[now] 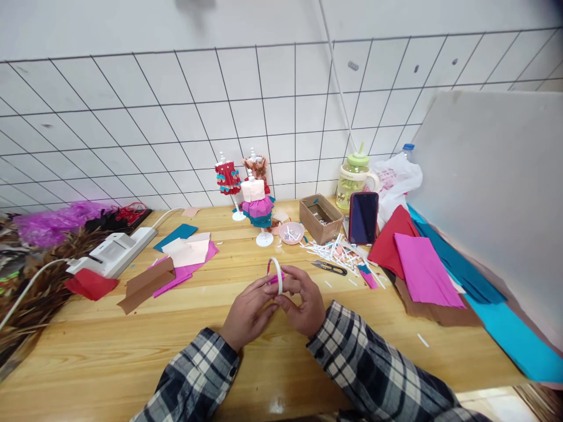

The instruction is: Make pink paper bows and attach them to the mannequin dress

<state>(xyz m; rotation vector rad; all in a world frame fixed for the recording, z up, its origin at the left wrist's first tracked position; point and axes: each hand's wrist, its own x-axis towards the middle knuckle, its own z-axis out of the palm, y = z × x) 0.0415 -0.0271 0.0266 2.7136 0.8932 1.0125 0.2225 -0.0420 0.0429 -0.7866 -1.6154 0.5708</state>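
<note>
White ring (pixel 280 280) pinched at our fingertips
Our left hand (pixel 248 310) and right hand (pixel 305 302) close on it, mid-table; fingers partly hide a pink piece (pixel 274 279); jar (pixel 350 186) at one o'clock, lettering unreadable.

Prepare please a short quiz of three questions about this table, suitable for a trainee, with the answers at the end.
1. True or false: the phone stands between the cardboard box and the red paper.

2. Choose one. What are the left hand and the right hand holding between them?
A) The black scissors
B) The white ring
C) The pink bowl

3. Fill in the missing colour: the bottle with a handle has a ____ lid.

Key: 1. True; 2. B; 3. Green
</note>
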